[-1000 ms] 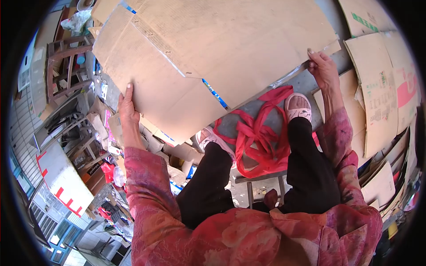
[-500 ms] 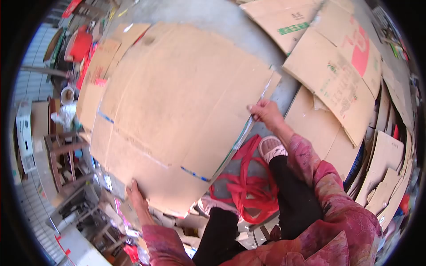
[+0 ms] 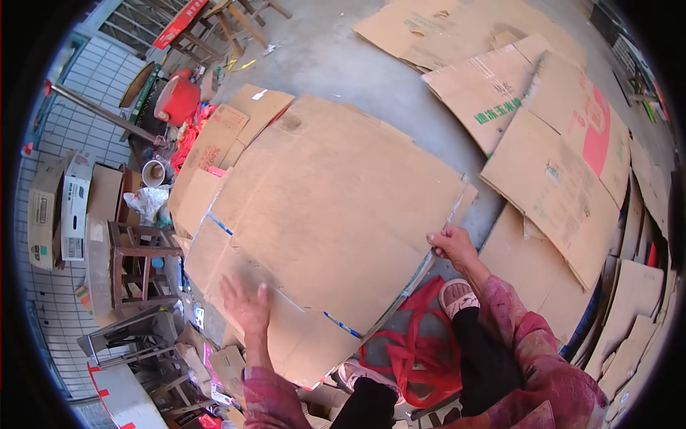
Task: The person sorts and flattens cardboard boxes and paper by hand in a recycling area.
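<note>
A large flattened cardboard sheet [image 3: 336, 207] lies in front of me, with blue tape marks on its creases. My right hand [image 3: 451, 244] pinches its right edge, thumb and fingers closed on the board. On the lower left flap rests or hovers my left hand [image 3: 246, 307], fingers spread; whether it touches cannot be made out. Beneath the sheet's lower right edge, red straps [image 3: 414, 350] lie on the floor between my feet.
Stacked flattened cardboard [image 3: 550, 179] lies on the right. To the left are a dark wooden stool [image 3: 146, 250], a red container [image 3: 177, 100], a plastic bag [image 3: 148, 204] and upright boxes [image 3: 75, 207]. A wooden bench [image 3: 229, 21] stands at the far left.
My left hand has moved from the sheet's lower edge up onto its flap, fingers now spread. My right hand keeps its hold on the right edge. The view has tilted, showing more of the far floor.
</note>
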`<state>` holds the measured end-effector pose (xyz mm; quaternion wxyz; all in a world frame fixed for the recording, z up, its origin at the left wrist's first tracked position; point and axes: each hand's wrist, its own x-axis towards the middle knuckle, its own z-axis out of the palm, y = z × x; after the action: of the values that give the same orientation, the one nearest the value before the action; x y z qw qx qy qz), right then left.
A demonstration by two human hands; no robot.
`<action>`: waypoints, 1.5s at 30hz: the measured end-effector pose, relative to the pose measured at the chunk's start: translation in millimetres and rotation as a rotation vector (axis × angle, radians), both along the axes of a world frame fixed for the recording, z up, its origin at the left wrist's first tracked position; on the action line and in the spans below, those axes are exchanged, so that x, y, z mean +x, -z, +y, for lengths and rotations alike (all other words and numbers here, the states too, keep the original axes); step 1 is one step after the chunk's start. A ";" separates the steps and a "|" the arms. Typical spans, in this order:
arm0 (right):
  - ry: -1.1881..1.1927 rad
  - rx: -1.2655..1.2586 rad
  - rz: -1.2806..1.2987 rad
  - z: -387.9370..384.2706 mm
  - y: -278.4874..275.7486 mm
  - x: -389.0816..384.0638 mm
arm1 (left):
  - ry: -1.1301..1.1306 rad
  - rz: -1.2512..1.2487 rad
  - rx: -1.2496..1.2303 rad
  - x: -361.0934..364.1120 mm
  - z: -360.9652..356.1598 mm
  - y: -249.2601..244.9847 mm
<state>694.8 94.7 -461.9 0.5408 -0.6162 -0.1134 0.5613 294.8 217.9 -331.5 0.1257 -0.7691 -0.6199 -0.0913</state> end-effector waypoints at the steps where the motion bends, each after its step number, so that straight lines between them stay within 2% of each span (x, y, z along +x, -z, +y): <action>1: 0.006 0.001 0.010 -0.3 0.7 0.0 | -0.008 -0.001 0.008 10.8 8.4 0.2; 4: -0.022 -0.017 -0.010 -1.4 -0.7 1.6 | -0.067 0.078 -0.095 31.9 25.4 3.3; 6: -0.054 -0.037 -0.043 -1.5 -7.0 9.9 | -0.093 0.125 -0.289 35.7 32.0 5.3; 8: -0.349 -0.189 -0.587 -3.2 -14.2 22.4 | -0.121 0.133 -0.317 37.5 35.4 3.1; 9: -0.343 -0.219 -0.803 -2.4 -18.4 25.9 | -0.095 0.121 -0.316 34.3 36.6 6.3; 10: -0.356 -0.216 -0.805 3.1 -37.5 25.7 | -0.067 0.109 -0.313 31.5 38.1 8.4; 12: -0.306 -0.085 -1.051 26.4 -81.6 16.2 | -0.083 0.124 -0.330 34.9 39.6 10.3; 14: -0.292 0.333 -1.311 60.4 -86.7 -4.9 | -0.095 0.144 -0.346 36.5 40.5 12.9; 16: -0.457 0.457 -1.451 98.3 -100.4 -35.1 | -0.084 0.163 -0.367 35.2 42.1 15.6; 19: -0.559 0.446 -1.353 145.2 -98.2 -82.8 | -0.086 0.180 -0.384 35.1 42.6 17.1; 21: -0.795 0.255 -1.369 164.0 -82.4 -106.7 | -0.104 0.189 -0.415 35.8 43.3 19.7; 25: -0.757 0.309 -1.349 163.1 -68.0 -106.7 | -0.109 0.194 -0.441 35.1 43.3 23.1; 37: -0.813 0.233 -1.373 166.0 -66.1 -112.5 | -0.123 0.187 -0.490 37.3 43.7 20.3; 45: -0.732 0.276 -1.380 161.3 -66.3 -112.8 | -0.140 0.199 -0.530 38.6 42.4 12.7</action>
<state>582.0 256.0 -395.6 0.2009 -0.6759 -0.6870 0.1756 333.4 260.3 -344.3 -0.0136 -0.7357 -0.6583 0.1588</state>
